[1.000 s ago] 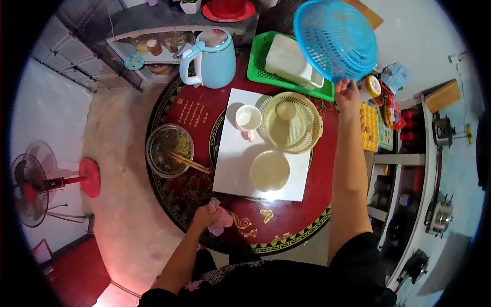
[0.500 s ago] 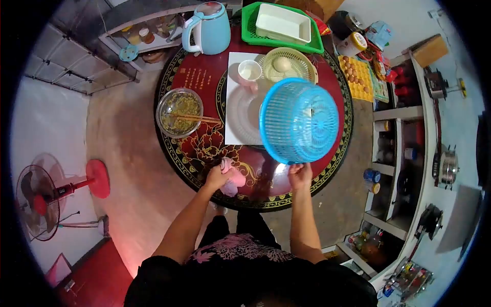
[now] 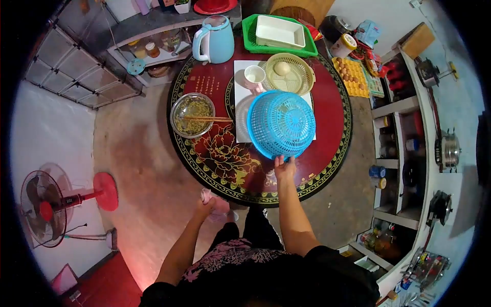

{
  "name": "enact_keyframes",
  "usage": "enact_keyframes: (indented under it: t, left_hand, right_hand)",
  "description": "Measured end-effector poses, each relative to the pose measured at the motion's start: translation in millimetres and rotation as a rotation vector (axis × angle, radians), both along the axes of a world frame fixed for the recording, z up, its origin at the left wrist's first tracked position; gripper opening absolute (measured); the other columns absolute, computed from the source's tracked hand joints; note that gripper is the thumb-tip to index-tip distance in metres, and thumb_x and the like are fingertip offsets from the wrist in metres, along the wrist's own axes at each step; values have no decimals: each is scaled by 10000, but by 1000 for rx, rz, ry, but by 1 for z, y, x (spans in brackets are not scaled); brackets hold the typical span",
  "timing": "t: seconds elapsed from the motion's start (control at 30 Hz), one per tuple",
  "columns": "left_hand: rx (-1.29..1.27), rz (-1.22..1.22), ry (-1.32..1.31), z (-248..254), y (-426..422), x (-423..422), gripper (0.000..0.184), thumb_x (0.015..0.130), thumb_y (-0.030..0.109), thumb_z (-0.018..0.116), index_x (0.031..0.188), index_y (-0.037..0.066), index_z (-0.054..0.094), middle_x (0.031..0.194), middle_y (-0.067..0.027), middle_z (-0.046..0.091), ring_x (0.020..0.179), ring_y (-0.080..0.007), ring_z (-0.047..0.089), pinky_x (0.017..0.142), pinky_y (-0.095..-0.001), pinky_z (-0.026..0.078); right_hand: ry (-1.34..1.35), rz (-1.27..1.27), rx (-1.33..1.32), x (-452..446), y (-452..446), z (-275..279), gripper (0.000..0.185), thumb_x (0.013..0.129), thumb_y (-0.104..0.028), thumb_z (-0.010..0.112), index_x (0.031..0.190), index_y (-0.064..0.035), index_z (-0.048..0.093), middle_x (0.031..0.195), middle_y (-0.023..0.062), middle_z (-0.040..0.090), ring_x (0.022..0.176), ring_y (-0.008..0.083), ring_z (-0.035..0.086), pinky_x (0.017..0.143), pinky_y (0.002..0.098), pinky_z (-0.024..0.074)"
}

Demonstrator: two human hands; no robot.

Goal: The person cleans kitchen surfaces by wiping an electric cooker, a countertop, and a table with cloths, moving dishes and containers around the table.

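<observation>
In the head view, a blue openwork plastic basket (image 3: 284, 123) sits upside down, a round dome over the near right of a smooth, flat white board (image 3: 242, 123). Its mouth faces down, its base up and slightly right; being round, it shows no clear long axis. Whether its rim touches the board cannot be told. The right grip (image 3: 284, 168) is closed on the basket's near rim. The left grip (image 3: 206, 209) clasps a soft, bunched pink cloth (image 3: 221, 205) just off the counter's near edge.

The round counter (image 3: 330, 115) is glossy dark red with gold flowers and a black-and-gold border. Farther on the board are a pale cup (image 3: 254, 75) and a yellowish slatted colander (image 3: 307, 78) holding a pale round lump (image 3: 282, 68). Left is a clear bowl (image 3: 174, 118) with wooden chopsticks (image 3: 217, 119) pointing right. A light-blue kettle (image 3: 220, 43) stands at the far side. Around lies bare, brownish floor (image 3: 135, 153); white-edged shelves (image 3: 401, 106) line the right.
</observation>
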State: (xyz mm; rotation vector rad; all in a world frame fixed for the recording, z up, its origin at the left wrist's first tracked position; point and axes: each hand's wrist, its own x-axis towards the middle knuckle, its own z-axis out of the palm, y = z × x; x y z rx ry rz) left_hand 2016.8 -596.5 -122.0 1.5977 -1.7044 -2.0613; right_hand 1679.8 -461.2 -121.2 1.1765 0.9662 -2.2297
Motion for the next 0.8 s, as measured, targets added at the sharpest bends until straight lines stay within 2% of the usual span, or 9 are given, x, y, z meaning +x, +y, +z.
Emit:
enact_keyframes:
  t: [0.13,0.23,0.33,0.43,0.53,0.57,0.67,0.7,0.8]
  left_hand:
    - [-44,-49,-95,24,-2,-2,258,815,266,645,903,26,611,773,-19,597,693,-117,555,612,-270,464]
    - [35,-43,-149,-10,5,3,300,810,288,649,950,25,607,779,-18,596,698,-114,553,607,-269,459]
    - [101,-111,-110,56,2,-40,338,794,319,663,941,18,619,793,-19,600,694,-103,549,598,-267,453]
    - [21,-163,9,40,7,-64,352,787,336,665,912,9,630,776,-18,601,674,-94,546,585,-268,447]
    - [-27,-171,110,12,8,-99,353,781,339,670,877,1,634,757,-20,607,662,-87,543,593,-268,450]
    - [4,-117,119,16,10,-117,350,783,337,668,873,0,637,739,-25,612,661,-88,544,602,-267,453]
    - [19,-106,161,1,7,-161,330,792,316,665,903,7,639,778,-29,625,688,-93,555,623,-268,457]
    - [64,-87,227,9,7,-177,307,804,285,657,937,9,635,818,-20,627,724,-102,563,648,-272,458]
    - [63,-114,183,29,7,-212,314,811,272,654,972,5,624,856,-17,623,755,-107,564,677,-275,460]
  right_hand:
    - [-41,-69,42,-1,-4,7,284,921,-369,465,1158,-216,493,1090,-31,559,790,155,553,802,358,456]
    - [-23,-52,126,-11,-10,8,299,921,-362,467,1174,-203,487,1092,-33,556,803,161,550,827,372,445]
    - [-12,-82,55,-14,-9,11,326,919,-356,472,1205,-200,469,1102,-29,548,838,167,544,850,381,426]
    - [49,66,11,-16,5,-7,344,917,-363,473,1217,-196,456,1137,-14,528,870,189,538,855,382,416]
    - [50,108,120,-20,10,-9,392,928,-401,451,1224,-146,435,1141,22,511,712,224,549,668,388,483]
    - [15,108,119,-23,12,-11,415,927,-409,453,1228,-124,428,1164,30,514,657,230,542,639,365,486]
    - [46,155,59,-26,12,-11,426,926,-421,447,1212,-106,438,1186,53,511,696,243,566,661,379,503]
    - [45,143,28,-29,13,-12,445,931,-428,424,1220,-91,430,1200,84,503,740,270,593,711,428,516]
    - [65,357,96,-49,35,-12,431,928,-435,425,1144,-65,464,1098,131,542,692,299,612,672,447,542]
